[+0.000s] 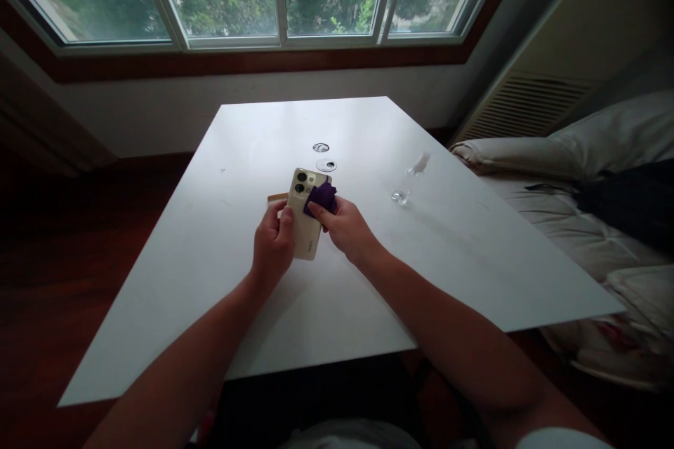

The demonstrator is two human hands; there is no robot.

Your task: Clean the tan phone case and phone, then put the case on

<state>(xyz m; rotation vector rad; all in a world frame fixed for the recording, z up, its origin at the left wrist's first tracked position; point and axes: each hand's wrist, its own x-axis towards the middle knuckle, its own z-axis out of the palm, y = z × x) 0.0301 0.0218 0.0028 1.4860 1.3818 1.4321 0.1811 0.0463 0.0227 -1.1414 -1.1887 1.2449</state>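
Observation:
A pale gold smartphone [304, 237] is held above the white table, its back with the camera lenses turned up toward me. My left hand [274, 240] grips the phone along its left edge, thumb on the back. Bunched between the fingers of my right hand [348, 226] is a dark purple cloth [319, 198], pressed against the phone's back just right of the lenses. The cloth covers part of the phone's upper right side. Behind the phone, a tan-edged flat item [276, 198] shows only in part, so I cannot tell what it is.
On the white table [253, 337] lie two small round pieces, a dark-patterned disc [321, 147] and a pale ring [326, 165]. A clear transparent bottle [408, 186] lies to the right. Past the right edge is a cushioned seat [552, 203] with dark fabric; a window [279, 0] is ahead.

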